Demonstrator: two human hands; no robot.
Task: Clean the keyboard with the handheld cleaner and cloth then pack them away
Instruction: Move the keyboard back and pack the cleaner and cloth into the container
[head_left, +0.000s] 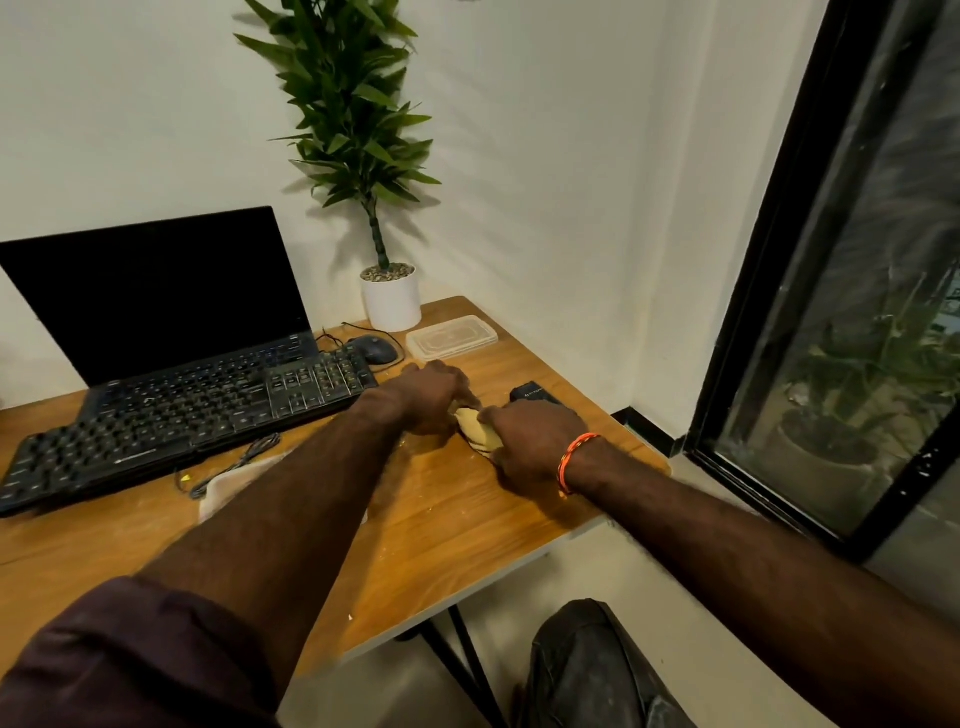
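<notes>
Both hands meet mid-frame on the surface (467, 519): left hand (431, 397) and right hand (535, 441), fingers curled gripping the yellow cloth (475, 428). Black handheld cleaner (535, 394) lies just behind; keyboard (182, 415) sits left. Fold tightly, edges aligned, I'd judge, before packing.

Plain white walls (545, 156) meeting in a corner beyond the hands. Wood-grain worktop (457, 519) with a pale edge, pushed into that corner, standing on black metal legs (467, 670). Tall leafy plant (348, 104) in a white pot (392, 301) topped with pebbles, at the far end of the worktop beyond the hands. Black-framed glass door or window (779, 260) to the right of the hands, dark, with a dim potted plant (841, 426) seen in the glass. Black skirting (649, 428) along the wall base. Pale grey floor (597, 571) below. Soft indoor light, leaf shadows thrown on the wall.
</notes>
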